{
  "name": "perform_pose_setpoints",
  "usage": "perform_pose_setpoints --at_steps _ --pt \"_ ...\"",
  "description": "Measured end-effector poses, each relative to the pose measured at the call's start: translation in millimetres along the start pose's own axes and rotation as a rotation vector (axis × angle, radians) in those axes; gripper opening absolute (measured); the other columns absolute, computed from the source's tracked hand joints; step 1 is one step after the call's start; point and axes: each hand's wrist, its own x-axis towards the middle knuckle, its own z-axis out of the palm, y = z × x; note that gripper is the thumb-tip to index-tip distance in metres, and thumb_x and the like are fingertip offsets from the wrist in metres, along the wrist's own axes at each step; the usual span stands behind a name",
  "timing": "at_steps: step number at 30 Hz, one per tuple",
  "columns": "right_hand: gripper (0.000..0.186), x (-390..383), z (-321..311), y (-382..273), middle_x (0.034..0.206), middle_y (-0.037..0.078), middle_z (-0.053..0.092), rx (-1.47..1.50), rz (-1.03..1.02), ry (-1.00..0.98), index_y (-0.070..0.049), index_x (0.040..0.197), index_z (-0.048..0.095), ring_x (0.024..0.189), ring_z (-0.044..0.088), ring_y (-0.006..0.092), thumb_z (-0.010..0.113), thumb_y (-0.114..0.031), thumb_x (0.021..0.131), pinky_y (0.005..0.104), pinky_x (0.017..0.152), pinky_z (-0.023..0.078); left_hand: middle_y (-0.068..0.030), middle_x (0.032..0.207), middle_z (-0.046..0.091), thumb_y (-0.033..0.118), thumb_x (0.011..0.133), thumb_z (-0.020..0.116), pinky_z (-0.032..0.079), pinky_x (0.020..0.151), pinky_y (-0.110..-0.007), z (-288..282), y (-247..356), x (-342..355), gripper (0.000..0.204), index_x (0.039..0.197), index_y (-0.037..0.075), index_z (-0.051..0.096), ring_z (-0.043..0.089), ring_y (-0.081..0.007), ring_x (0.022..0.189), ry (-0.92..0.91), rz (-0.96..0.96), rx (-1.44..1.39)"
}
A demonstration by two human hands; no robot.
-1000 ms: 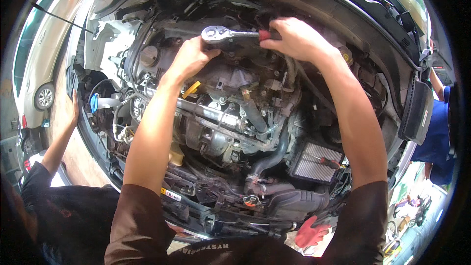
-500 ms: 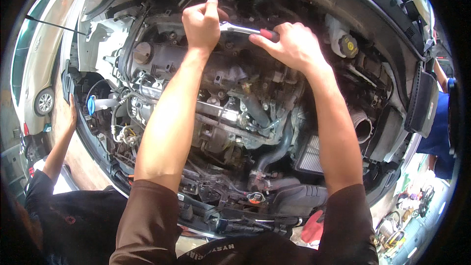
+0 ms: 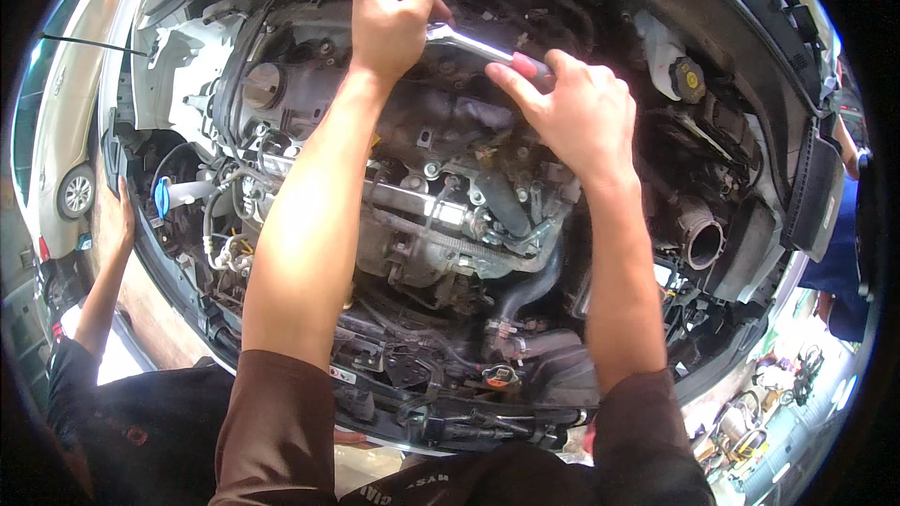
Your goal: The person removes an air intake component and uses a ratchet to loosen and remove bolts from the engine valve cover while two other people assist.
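Wrench (image 3: 480, 45) — glossy, smooth metal | round cap (image 3: 263, 86) — matt plastic | matt cloth sleeve (image 3: 279, 417)

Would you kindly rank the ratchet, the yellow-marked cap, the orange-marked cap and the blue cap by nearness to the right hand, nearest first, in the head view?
From the right hand:
1. Ratchet: handle in its grip.
2. Yellow-marked cap: just to its right.
3. Orange-marked cap: well below it in the picture.
4. Blue cap: far left.

a beige car (image 3: 67, 145) stands at far left, bright light on the tan floor (image 3: 155, 319) beside it.
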Motion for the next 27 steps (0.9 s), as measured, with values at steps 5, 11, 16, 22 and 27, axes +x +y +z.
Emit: perform_pose_setpoints --at_steps 5,11,16,22,27 --pt "0.038 16 -4 38 0.101 0.01 0.074 -0.022 -0.316 0.061 -0.009 0.109 0.072 0.104 0.072 0.0328 0.08 -0.042 0.09 0.0441 0.089 0.058 0.0001 0.052 0.061 0.03 0.102 0.063 0.037 0.054 -0.029 14 3 -9 0.045 0.074 0.0 0.082 0.047 -0.0078 0.05 0.231 0.001 0.065" --pt "0.046 80 18 43 0.128 0.015 0.067 -0.117 -0.416 0.082 -0.003 0.129 0.068 0.127 0.062 0.035 0.077 -0.03 0.093 0.0459 0.108 0.051 -0.0095 0.058 0.069 0.038 0.105 0.061 0.049 0.061 -0.037 40 11 -12 0.052 0.075 0.001 0.082 0.061 -0.0192 0.053 0.632 -0.086 0.309" --pt "0.061 106 14 36 0.15 0.024 0.057 -0.168 -0.401 -0.089 -0.002 0.147 0.056 0.142 0.052 0.0399 0.068 -0.037 0.1 0.0477 0.117 0.045 -0.0078 0.057 0.066 0.037 0.104 0.064 0.046 0.056 -0.038 42 8 -9 0.05 0.076 -0.001 0.081 0.057 -0.0178 0.051 0.681 -0.158 0.342" --pt "0.074 88 -20 50 0.101 0.027 0.075 -0.011 -0.355 -0.448 0.008 0.117 0.072 0.102 0.074 0.0392 0.071 -0.062 0.094 0.0452 0.092 0.058 -0.0051 0.059 0.069 0.031 0.101 0.066 0.044 0.06 -0.032 17 0 -6 0.045 0.075 -0.002 0.081 0.058 -0.0127 0.056 0.327 -0.034 0.003" --pt "0.085 71 -14 42 0.082 0.026 0.075 0.091 -0.199 -0.375 0.005 0.089 0.078 0.082 0.077 0.0394 0.069 -0.079 0.085 0.0492 0.078 0.061 -0.0022 0.066 0.069 0.029 0.101 0.065 0.041 0.06 -0.03 16 -1 -10 0.041 0.078 -0.003 0.079 0.054 -0.0088 0.06 0.242 -0.013 -0.12"
